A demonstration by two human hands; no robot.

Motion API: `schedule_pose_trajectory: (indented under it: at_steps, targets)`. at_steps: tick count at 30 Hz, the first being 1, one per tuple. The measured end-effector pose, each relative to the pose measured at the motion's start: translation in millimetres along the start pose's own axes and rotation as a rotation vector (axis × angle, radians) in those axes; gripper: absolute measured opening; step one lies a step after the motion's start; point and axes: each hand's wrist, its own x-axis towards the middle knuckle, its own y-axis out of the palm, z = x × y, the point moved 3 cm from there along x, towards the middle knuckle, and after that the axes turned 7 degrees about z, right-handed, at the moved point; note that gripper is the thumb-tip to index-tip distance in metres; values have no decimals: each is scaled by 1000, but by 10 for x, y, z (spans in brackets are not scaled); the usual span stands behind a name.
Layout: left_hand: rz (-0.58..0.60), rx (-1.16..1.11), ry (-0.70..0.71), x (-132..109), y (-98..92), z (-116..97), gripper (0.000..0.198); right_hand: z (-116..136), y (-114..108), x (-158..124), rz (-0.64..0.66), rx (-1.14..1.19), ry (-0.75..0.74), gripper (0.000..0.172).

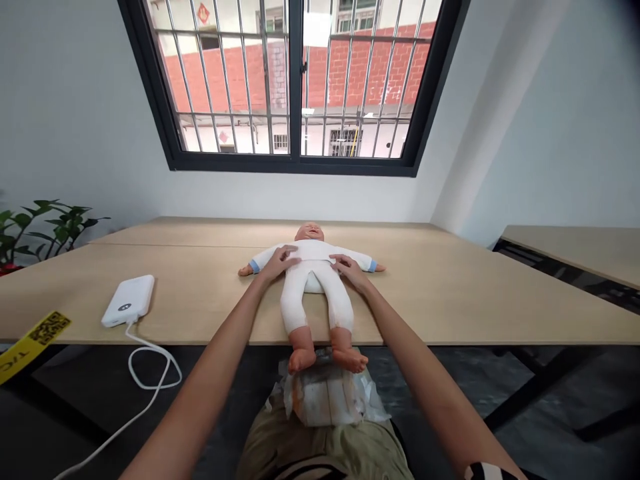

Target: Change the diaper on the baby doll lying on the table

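Observation:
A baby doll [313, 250] lies face up on the wooden table, dressed in white clothes with blue cuffs. Its head points toward the window, and its bare feet hang over the front edge. My left hand [281, 262] rests against the doll's left-hand side in view, at the waist, fingers apart. On the opposite side, my right hand [349, 268] touches the waist near the hem of the white top [314, 251], its fingers also spread. Something white shows between the doll's legs. A clear plastic package of diapers [327, 397] sits on my lap below the feet.
The table [430, 293] runs to the wall under a barred window [295, 163]. At left are a white power bank [130, 300] with a cable [150, 387] hanging off the edge, a yellow tag [33, 347] and a green plant [45, 230]. Another table [575, 250] stands at right.

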Motion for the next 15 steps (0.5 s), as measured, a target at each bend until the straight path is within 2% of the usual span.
schedule_pose_trajectory:
  at_steps: [3,7,11,15]
  targets:
    - [97,40,-27,-20,17,-31,40,-22,-28,-7,-60,-66,4,38]
    - [31,109,-8,-7,36,-26,28,-39,-48,8,-88,-132,-61,29]
    - [-42,175,87,12,71,-23,17,-7,-40,13,-111,11,-65,26]
    - [-34,72,92,34,85,-14,18,42,-29,11,-114,176,-45,24]
